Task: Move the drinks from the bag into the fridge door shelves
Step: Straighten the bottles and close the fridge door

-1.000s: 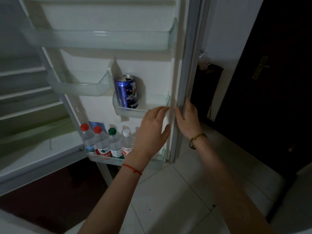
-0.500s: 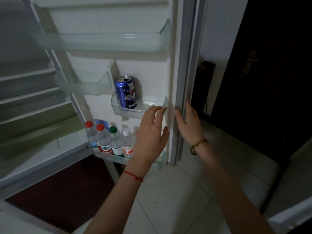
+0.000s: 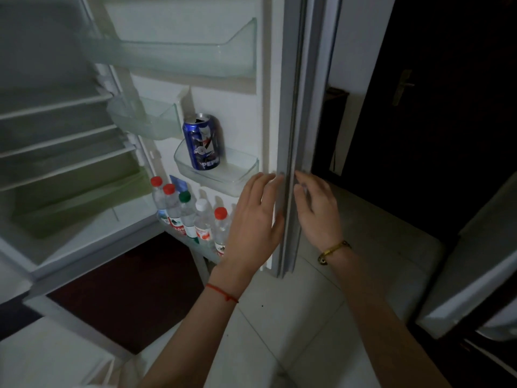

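**Fridge door, loaded.** We are looking at five water bottles point(image 3: 190, 217) standing in a row on the bottom door shelf point(image 3: 200, 247). A blue Pepsi can point(image 3: 202, 141) is sitting upright at the left end of the middle door shelf point(image 3: 240, 175).

Since a second ago the left hand point(image 3: 251, 228) is drifting rightward off the front of the shelves and uncovering a fifth, red-capped bottle. It is now lying flat, fingers spread, on the inner side of the fridge door edge point(image 3: 291, 121), with the thumb apparently touching it. The right hand point(image 3: 319, 211) is staying on the outer side of that edge, fingers straight and motion-blurred, holding nothing.

We are reading this as the loading being finished and the door being readied to swing shut. No bag is showing, though, so we cannot tell whether it is emptied.

Around them, from the left:
- The fridge's inner shelves point(image 3: 56, 141) are receding into dim light.
- A dark mat point(image 3: 126, 289) is lying on the floor below the cabinet.
- A small door shelf point(image 3: 145, 119) and the long top door shelf point(image 3: 195, 60) are hanging above the can.
- Pale floor tiles point(image 3: 279, 317) are running under both forearms.
- A dark room door point(image 3: 402, 85) with a metal handle is standing at the right.

The only thing we are seeing in the fridge door's closing path is the left hand itself, lying inside the gap.
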Demonstrator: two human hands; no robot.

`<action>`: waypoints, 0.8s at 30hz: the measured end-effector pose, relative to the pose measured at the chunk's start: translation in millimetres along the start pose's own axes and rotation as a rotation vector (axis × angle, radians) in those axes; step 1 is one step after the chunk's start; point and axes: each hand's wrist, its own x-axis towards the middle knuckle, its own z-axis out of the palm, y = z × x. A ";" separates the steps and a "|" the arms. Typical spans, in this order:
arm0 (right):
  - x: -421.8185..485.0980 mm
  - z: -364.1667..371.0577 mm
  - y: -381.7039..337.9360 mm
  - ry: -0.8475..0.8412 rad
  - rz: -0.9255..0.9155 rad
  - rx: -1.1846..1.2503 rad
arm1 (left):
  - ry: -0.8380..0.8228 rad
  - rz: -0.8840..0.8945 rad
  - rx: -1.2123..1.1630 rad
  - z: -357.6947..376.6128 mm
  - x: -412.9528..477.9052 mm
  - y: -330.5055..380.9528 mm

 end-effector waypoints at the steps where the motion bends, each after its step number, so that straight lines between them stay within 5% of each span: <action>1: -7.5 -1.0 -4.0 0.031 -0.035 0.003 | 0.006 0.006 -0.001 -4.8 -6.5 1.6; 6: -34.6 4.2 -25.2 0.178 -0.178 -0.043 | 0.037 -0.029 -0.010 -30.3 -34.2 3.6; 24: -76.6 67.0 -88.6 0.034 -0.648 0.145 | 0.351 -0.276 0.141 -104.7 -113.7 -21.1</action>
